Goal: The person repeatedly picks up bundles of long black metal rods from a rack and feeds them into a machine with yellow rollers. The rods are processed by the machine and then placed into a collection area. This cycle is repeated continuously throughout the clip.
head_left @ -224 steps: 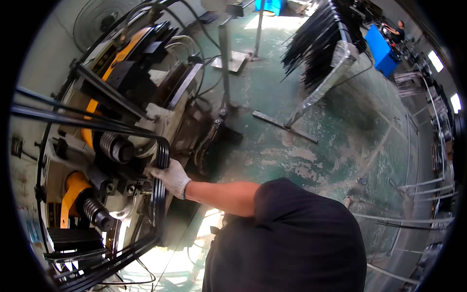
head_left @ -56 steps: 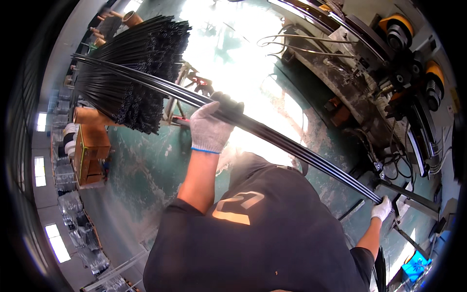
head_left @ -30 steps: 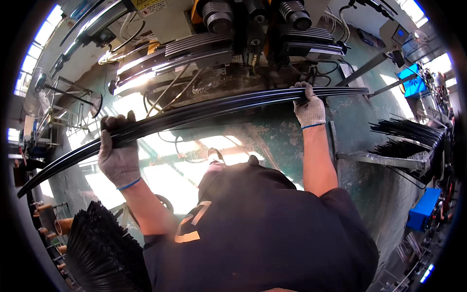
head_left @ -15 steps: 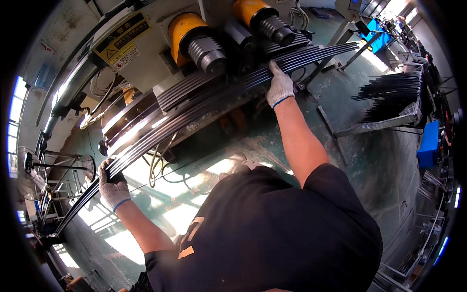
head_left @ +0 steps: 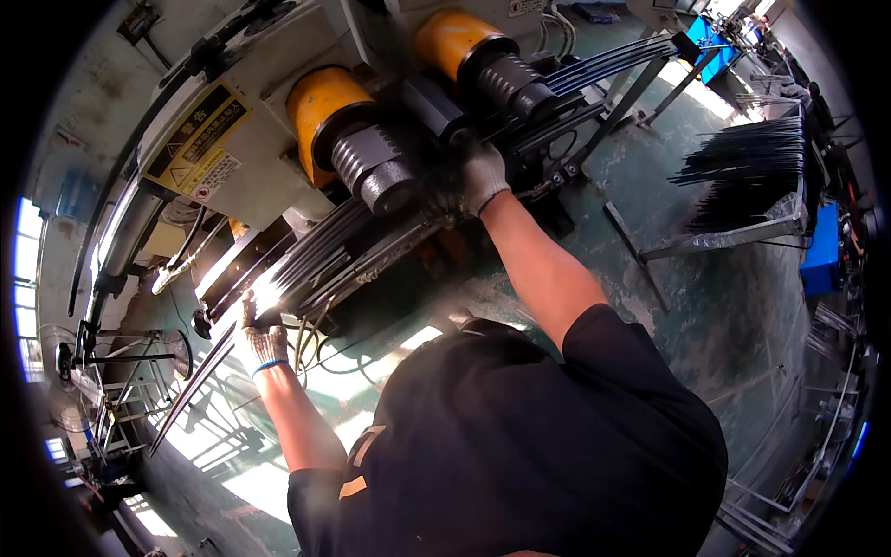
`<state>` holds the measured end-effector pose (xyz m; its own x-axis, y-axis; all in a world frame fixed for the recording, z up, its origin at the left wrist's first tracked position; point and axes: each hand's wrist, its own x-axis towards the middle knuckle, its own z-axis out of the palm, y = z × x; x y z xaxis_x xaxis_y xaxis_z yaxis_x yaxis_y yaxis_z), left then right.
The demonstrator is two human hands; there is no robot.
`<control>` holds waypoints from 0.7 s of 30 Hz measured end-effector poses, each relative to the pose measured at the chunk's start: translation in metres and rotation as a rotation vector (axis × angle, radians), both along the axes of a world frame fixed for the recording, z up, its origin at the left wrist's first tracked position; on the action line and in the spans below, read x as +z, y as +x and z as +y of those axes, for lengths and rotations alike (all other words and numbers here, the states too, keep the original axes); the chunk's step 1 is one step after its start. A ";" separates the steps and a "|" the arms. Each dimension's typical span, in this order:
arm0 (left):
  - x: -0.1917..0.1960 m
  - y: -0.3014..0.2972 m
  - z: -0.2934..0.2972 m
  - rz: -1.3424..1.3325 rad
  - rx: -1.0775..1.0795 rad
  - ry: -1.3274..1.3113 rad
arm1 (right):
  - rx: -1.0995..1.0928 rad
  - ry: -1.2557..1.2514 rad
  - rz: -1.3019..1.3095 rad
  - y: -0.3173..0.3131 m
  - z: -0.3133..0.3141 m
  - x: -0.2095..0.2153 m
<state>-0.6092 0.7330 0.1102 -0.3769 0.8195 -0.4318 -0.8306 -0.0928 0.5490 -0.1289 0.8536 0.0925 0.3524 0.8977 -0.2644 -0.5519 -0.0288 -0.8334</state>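
Observation:
A bundle of long dark metal rods [head_left: 323, 243] lies across the machine bed below its roller heads, with shiny ends running down to the lower left. My left hand [head_left: 261, 342], in a pale knit glove with a blue cuff, is closed round the rods near their left part. My right hand [head_left: 484, 178], gloved alike, reaches in beside the near roller head; its fingertips are lost in dark shadow, so its grip is hidden. Above the rods sit two ribbed steel roller heads [head_left: 371, 167] with orange housings [head_left: 325, 104].
A pale machine housing with a yellow and black warning label [head_left: 197, 135] stands at the upper left. To the right, a metal rack [head_left: 724, 237] carries many dark rods [head_left: 742, 167]. A standing fan [head_left: 139, 357] is at the far left. Cables [head_left: 311, 339] hang below the bed.
The rods have gone from my side of the machine bed in under the roller heads. My right hand has moved left and inward; my left hand has shifted right. The view has tilted slightly.

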 end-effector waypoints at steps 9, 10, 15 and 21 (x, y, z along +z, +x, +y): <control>-0.008 0.002 0.007 -0.002 -0.101 0.152 | -0.140 -0.015 -0.028 0.003 0.017 -0.013; -0.013 -0.014 0.004 -0.072 -0.124 0.230 | -0.111 0.016 0.161 0.003 0.014 -0.007; -0.039 -0.082 0.014 -0.019 0.157 0.088 | -0.048 0.038 0.143 0.003 0.003 0.019; -0.032 -0.012 0.012 0.011 0.075 0.168 | -0.003 0.054 -0.892 0.006 -0.037 0.000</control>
